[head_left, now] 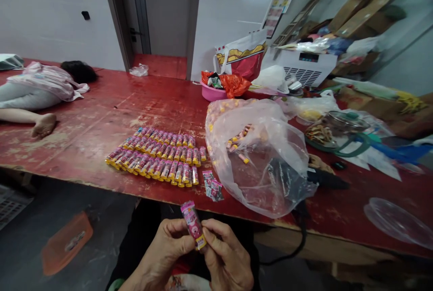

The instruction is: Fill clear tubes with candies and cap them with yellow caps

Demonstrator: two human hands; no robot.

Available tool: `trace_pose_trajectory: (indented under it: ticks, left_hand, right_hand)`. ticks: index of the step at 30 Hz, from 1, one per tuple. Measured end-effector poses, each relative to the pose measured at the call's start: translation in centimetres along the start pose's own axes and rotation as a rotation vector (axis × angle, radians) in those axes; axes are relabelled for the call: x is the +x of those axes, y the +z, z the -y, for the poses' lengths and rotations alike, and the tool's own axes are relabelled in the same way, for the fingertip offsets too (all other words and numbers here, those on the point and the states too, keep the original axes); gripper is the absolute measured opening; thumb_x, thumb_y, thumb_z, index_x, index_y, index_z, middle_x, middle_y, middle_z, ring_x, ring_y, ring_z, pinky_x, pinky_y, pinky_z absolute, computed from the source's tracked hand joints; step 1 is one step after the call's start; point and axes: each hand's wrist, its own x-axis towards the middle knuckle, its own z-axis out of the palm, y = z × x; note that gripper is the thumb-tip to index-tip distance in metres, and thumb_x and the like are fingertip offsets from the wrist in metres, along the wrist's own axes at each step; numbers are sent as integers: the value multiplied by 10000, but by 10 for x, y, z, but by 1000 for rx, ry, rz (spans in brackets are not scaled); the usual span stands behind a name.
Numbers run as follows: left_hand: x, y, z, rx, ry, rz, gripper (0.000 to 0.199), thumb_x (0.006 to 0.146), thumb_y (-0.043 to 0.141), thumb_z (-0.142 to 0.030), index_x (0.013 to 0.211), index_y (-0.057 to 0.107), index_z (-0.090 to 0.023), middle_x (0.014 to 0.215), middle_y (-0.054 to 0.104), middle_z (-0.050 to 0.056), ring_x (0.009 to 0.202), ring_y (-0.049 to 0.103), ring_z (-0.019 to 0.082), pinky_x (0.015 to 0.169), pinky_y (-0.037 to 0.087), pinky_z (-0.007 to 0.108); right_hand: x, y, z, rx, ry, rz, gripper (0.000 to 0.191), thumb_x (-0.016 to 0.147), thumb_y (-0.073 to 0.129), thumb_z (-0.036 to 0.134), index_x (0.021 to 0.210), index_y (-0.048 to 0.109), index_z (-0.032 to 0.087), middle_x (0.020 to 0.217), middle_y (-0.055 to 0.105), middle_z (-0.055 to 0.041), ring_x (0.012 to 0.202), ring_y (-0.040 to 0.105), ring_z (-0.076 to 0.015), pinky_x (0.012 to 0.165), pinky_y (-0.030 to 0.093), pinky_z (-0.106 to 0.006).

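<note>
White wall panels (54, 25) and a grey door (167, 11) stand behind a wide red tabletop (162, 97), on which another person (40, 81) is lying at the far left, well apart from the work. Both hands are closed on one small pink tube (193, 225), held tilted just in front of the near edge, above the lap (144, 223). Its side is pinched by the left hand (165, 246), and its yellow end is gripped by the fingertips of the right hand (226, 252); such a two-sided hold probably serves to keep it steady. On the tabletop, similar tubes (184, 153) lie side by side in slanting rows, yellow ends toward the near edge, and I suppose this order prevents rolling and makes counting simple. To their right spreads a large transparent bag (291, 146) with more tubes inside, placed, it seems, for easy reach. Between the rows and the bag lies a small pile of flat packets (213, 187). Nearest tubes are close to the front edge, so on that side the room is narrow and one could be pushed off. The bag's film also comes near the edge, and a black cord (301, 237) hangs beside it, where an elbow might catch. More open room is behind the rows, toward the door.
</note>
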Motion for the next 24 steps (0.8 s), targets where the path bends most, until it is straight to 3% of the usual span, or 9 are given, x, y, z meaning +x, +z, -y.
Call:
trace_pose_trajectory:
  ticks: [5, 18, 24]
  left_hand:
    - [2, -1, 4, -13, -5, 10, 294, 644, 889, -337, 866, 793, -169, 696, 699, 39, 662, 589, 125, 707, 436, 222]
    - [5, -12, 9, -28, -34, 7, 305, 699, 854, -333, 929, 772, -150, 733, 693, 53, 707, 589, 129, 726, 434, 217]
    - [5, -12, 7, -1, -26, -37, 322, 706, 848, -330, 953, 758, -143, 721, 664, 41, 673, 569, 105, 688, 445, 200]
  right_hand:
    - [-9, -3, -2, -94, 3, 31, 341, 916, 514, 39, 1218, 626, 152, 1112, 632, -125, 994, 653, -222, 752, 600, -299]
    - [3, 0, 2, -241, -37, -55, 265, 946, 511, 107, 1157, 661, 163, 1027, 686, -106, 886, 704, -203, 683, 605, -250]
    - [9, 2, 0, -269, -65, -8, 248, 953, 495, 122, 1149, 644, 151, 1021, 688, -103, 894, 705, -194, 695, 600, -239]
